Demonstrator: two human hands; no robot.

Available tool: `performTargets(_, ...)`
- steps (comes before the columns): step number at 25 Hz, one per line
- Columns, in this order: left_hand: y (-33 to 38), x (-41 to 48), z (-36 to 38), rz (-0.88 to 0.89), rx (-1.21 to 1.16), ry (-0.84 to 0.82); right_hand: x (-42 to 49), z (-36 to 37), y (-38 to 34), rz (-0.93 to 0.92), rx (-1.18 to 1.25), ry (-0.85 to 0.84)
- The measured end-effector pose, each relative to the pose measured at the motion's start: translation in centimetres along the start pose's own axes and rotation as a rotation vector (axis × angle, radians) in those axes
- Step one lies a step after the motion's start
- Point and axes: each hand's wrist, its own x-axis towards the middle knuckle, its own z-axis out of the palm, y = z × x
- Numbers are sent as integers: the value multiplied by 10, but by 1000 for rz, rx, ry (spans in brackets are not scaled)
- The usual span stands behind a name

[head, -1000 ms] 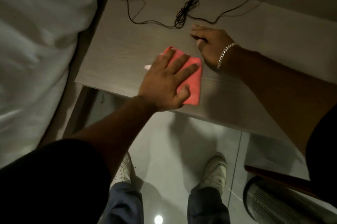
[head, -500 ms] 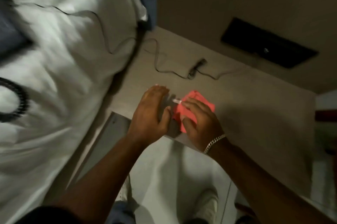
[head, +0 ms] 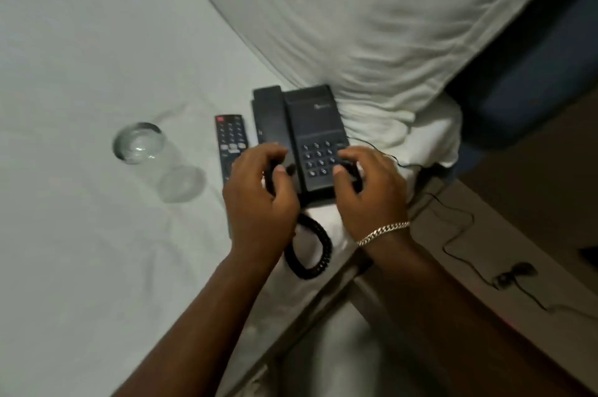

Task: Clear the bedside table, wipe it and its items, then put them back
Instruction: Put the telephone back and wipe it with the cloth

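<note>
A black telephone (head: 304, 118) lies on the white bed sheet (head: 81, 40) close to the mattress edge, handset on its left side. My left hand (head: 259, 196) curls around its lower left corner by the handset. My right hand (head: 369, 192), with a silver bracelet on the wrist, grips its lower right corner. The coiled cord (head: 312, 254) loops below the phone between my wrists. A black remote control (head: 230, 137) lies just left of the phone. Further left, a clear drinking glass (head: 152, 157) lies on its side. The bedside table (head: 498, 241) shows at the right.
A large white pillow (head: 356, 24) rests behind the phone. A thin black cable with a bundled part (head: 514, 273) runs across the bedside table. A dark blue headboard (head: 524, 99) stands at the upper right. Pale floor shows below, between bed and table.
The view has swung from the bedside table to the bed. Both hands have left the red cloth, which is out of sight, and now grip the telephone.
</note>
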Motion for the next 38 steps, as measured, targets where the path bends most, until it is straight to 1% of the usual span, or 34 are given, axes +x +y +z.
performTargets(2, -5, 27, 3, -123, 19, -12, 29, 16, -9, 131, -17, 16)
performTargets(4, -6, 40, 15, -292, -12, -110, 45, 27, -8, 295, -17, -39)
performTargets(5, -7, 42, 21, -349, -32, -146, 47, 31, -5, 338, -3, -58)
performTargets(7, -7, 42, 25, -396, -80, -152, 44, 34, -3, 351, 51, -73)
performTargets(10, -1, 36, 22, -463, -202, -148, 30, 24, -2, 337, 109, -30)
performTargets(14, 17, -2, 30, -414, -249, -216, -4, -9, 9, 412, 116, 89)
performTargets(17, 37, -44, 57, -405, -251, -266, -34, -51, 36, 502, 133, 194)
performTargets(21, 61, -101, 122, -374, -276, -428, -78, -106, 108, 690, 203, 307)
performTargets(24, 63, -130, 174, -394, -262, -580, -111, -126, 163, 810, 213, 386)
performTargets(27, 55, -156, 223, -353, -182, -736, -133, -128, 223, 941, 191, 396)
performTargets(30, 36, -166, 263, -312, -173, -872, -142, -112, 269, 1033, 236, 380)
performTargets(34, 3, -161, 300, -240, -138, -973, -152, -89, 293, 1061, 231, 387)
performTargets(38, -17, -158, 311, -261, -192, -1024, -150, -90, 296, 1026, 198, 292)
